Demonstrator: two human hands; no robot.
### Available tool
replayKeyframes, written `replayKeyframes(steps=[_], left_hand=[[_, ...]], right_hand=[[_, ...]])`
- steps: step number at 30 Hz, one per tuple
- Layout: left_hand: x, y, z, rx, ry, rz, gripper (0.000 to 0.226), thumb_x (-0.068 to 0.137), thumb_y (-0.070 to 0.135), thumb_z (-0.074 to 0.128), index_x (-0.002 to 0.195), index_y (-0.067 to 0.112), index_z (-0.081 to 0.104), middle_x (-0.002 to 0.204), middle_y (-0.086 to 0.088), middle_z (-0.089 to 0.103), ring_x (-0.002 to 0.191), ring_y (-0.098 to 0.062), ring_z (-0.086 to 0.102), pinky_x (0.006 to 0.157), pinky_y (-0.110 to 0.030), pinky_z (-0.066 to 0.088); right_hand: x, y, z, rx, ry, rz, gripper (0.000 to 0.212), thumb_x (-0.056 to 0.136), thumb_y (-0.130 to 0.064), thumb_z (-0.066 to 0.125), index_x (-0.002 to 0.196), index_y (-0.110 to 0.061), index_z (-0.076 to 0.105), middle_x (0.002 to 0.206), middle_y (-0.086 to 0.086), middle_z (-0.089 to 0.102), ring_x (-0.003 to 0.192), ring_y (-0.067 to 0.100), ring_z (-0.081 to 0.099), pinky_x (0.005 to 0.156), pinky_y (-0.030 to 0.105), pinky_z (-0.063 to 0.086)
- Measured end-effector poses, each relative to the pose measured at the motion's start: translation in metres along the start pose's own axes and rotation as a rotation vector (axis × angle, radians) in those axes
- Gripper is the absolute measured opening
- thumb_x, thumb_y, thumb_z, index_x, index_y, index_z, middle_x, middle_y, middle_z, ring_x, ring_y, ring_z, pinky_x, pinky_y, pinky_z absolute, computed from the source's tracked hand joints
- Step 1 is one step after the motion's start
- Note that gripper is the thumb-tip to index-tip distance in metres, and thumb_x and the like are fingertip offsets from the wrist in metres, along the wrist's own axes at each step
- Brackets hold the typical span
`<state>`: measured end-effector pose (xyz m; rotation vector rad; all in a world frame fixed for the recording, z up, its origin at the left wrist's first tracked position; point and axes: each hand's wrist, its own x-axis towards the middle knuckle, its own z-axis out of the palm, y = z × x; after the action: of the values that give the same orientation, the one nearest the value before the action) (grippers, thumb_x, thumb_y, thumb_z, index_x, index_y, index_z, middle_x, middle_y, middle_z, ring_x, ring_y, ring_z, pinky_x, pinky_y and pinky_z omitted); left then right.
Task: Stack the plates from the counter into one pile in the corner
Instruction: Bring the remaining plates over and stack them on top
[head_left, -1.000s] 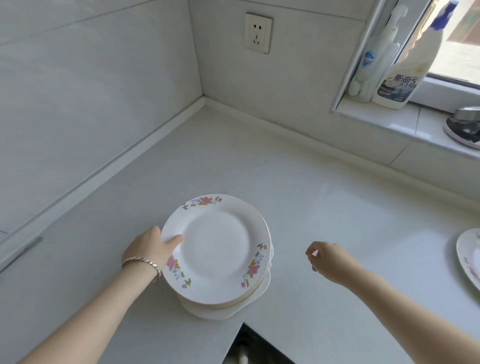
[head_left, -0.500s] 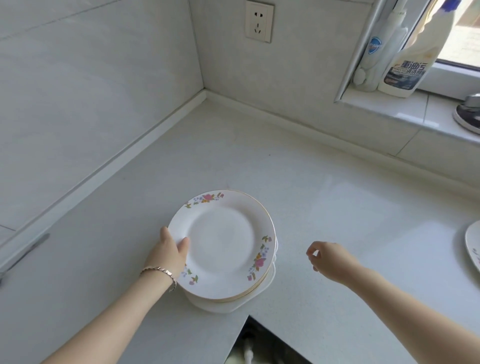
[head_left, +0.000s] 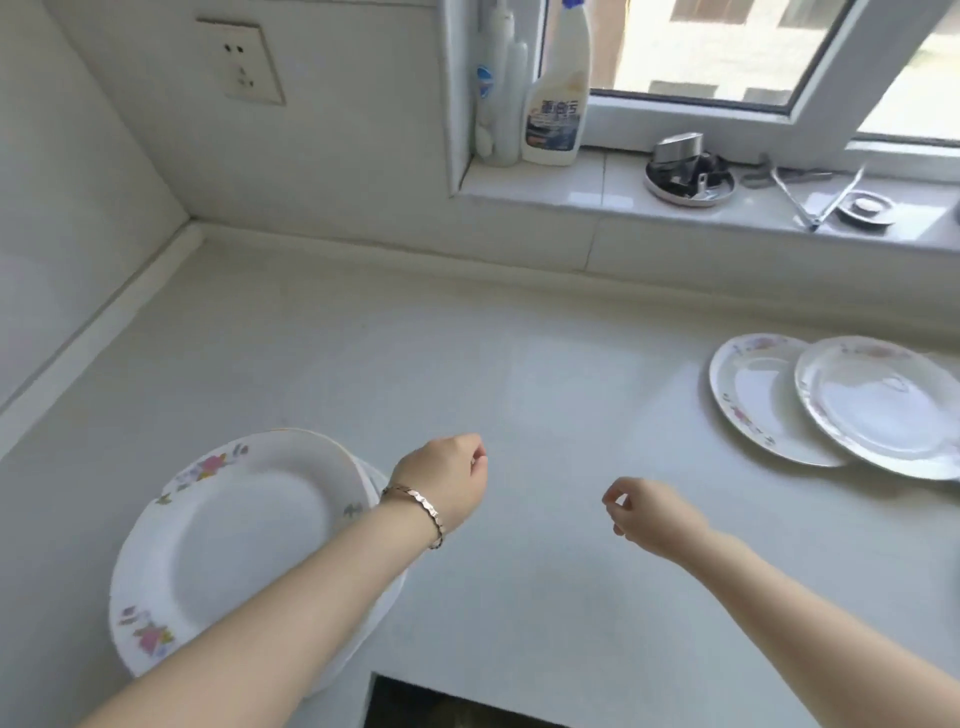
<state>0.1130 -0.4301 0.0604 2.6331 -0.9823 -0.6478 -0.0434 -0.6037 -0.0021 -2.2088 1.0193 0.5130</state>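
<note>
A pile of white plates with flower rims (head_left: 244, 540) sits on the white counter at the lower left, my left forearm crossing over its right side. My left hand (head_left: 449, 480), a bracelet on the wrist, hovers to the right of the pile with fingers loosely curled and holds nothing. My right hand (head_left: 647, 514) hangs above the bare counter in the middle, fingers loosely curled, empty. Two more floral plates lie at the right: one (head_left: 753, 395) partly under the other (head_left: 883, 402), which overlaps it.
The counter corner (head_left: 195, 228) lies at the far left below a wall socket (head_left: 241, 65). Cleaning bottles (head_left: 558, 98), a metal dish of tools (head_left: 688, 176) and tongs (head_left: 810, 192) stand on the window sill. A dark gap (head_left: 457, 706) opens at the counter's front edge.
My left hand has let go of the pile's rim and moved right, past the pile. The view has swung right, bringing the two plates at the right into sight.
</note>
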Motion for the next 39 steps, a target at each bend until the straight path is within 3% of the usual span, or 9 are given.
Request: replayKeyframes(steps=[6,11,17,20,21,27,31,35,39], left_hand=[[0.045,0.151,0.061,0.045,-0.146,0.163,0.027,0.093,0.023,0.036,0.105,0.017,0.061,0.105,-0.001,0.069,0.085,-0.024,0.058,0.069,-0.024,0.038],[0.087,0.260,0.120,-0.071,-0.265,0.093,0.022,0.089,0.020,0.040,0.090,0.014,0.061,0.102,-0.008,0.071,0.087,-0.028,0.064,0.079,-0.033,0.051],[0.139,0.345,0.188,-0.547,-0.322,-0.293,0.016,0.083,0.011,0.049,0.069,0.016,0.045,0.088,-0.015,0.061,0.088,-0.033,0.063,0.079,-0.034,0.048],[0.158,0.382,0.211,-0.805,-0.344,-0.488,0.020,0.076,0.011,0.059,0.095,0.004,0.056,0.091,-0.012,0.052,0.082,-0.026,0.051,0.080,-0.034,0.045],[0.165,0.391,0.218,-0.888,-0.333,-0.545,0.031,0.078,0.009,0.061,0.107,-0.001,0.058,0.092,-0.013,0.055,0.081,-0.026,0.053,0.080,-0.035,0.046],[0.174,0.423,0.233,-1.264,-0.191,-0.767,0.013,0.089,0.014,0.058,0.099,0.004,0.058,0.079,-0.012,0.062,0.078,-0.030,0.062,0.090,-0.056,0.051],[0.172,0.429,0.236,-1.332,-0.079,-0.754,0.020,0.095,0.017,0.052,0.079,0.004,0.052,0.076,-0.010,0.057,0.078,-0.027,0.056,0.084,-0.042,0.050],[0.166,0.431,0.228,-1.323,0.070,-0.702,0.036,0.093,0.023,0.055,0.062,0.014,0.038,0.070,-0.008,0.049,0.075,-0.022,0.047,0.073,-0.035,0.045],[0.150,0.406,0.196,-1.324,0.091,-0.612,0.033,0.089,0.022,0.060,0.061,0.017,0.044,0.072,-0.011,0.055,0.070,-0.023,0.052,0.086,-0.043,0.053]], right_hand=[[-0.016,0.124,-0.065,0.091,0.094,0.128,0.025,0.092,-0.021,0.040,0.106,-0.021,0.061,0.088,-0.001,0.067,0.072,0.016,0.055,0.056,0.023,0.040],[-0.020,0.228,-0.126,0.051,0.178,0.184,0.029,0.092,-0.020,0.041,0.112,-0.018,0.061,0.107,0.002,0.069,0.080,0.015,0.051,0.060,0.023,0.039],[-0.001,0.310,-0.178,0.007,0.138,0.190,0.028,0.090,-0.019,0.040,0.109,-0.017,0.061,0.105,0.003,0.069,0.101,0.022,0.061,0.079,0.029,0.045],[0.012,0.337,-0.191,0.017,0.123,0.179,0.027,0.091,-0.020,0.040,0.109,-0.017,0.060,0.105,0.003,0.069,0.096,0.023,0.061,0.075,0.029,0.044],[0.015,0.344,-0.194,0.034,0.123,0.175,0.026,0.092,-0.021,0.040,0.107,-0.017,0.060,0.105,0.003,0.068,0.091,0.022,0.060,0.075,0.029,0.043],[0.021,0.373,-0.205,0.077,0.102,0.093,0.013,0.090,-0.020,0.042,0.091,-0.023,0.055,0.083,-0.007,0.055,0.078,0.015,0.049,0.067,0.025,0.038],[0.016,0.388,-0.205,0.087,0.121,0.086,0.006,0.090,-0.024,0.045,0.088,-0.028,0.050,0.066,-0.017,0.045,0.062,0.002,0.044,0.052,0.018,0.032],[0.008,0.392,-0.203,0.078,0.127,0.109,0.012,0.090,-0.025,0.044,0.095,-0.026,0.055,0.069,-0.017,0.046,0.075,0.013,0.048,0.053,0.016,0.032],[-0.002,0.372,-0.199,0.059,0.119,0.110,0.029,0.092,-0.026,0.043,0.115,-0.018,0.059,0.100,-0.004,0.063,0.086,0.015,0.055,0.063,0.021,0.039]])
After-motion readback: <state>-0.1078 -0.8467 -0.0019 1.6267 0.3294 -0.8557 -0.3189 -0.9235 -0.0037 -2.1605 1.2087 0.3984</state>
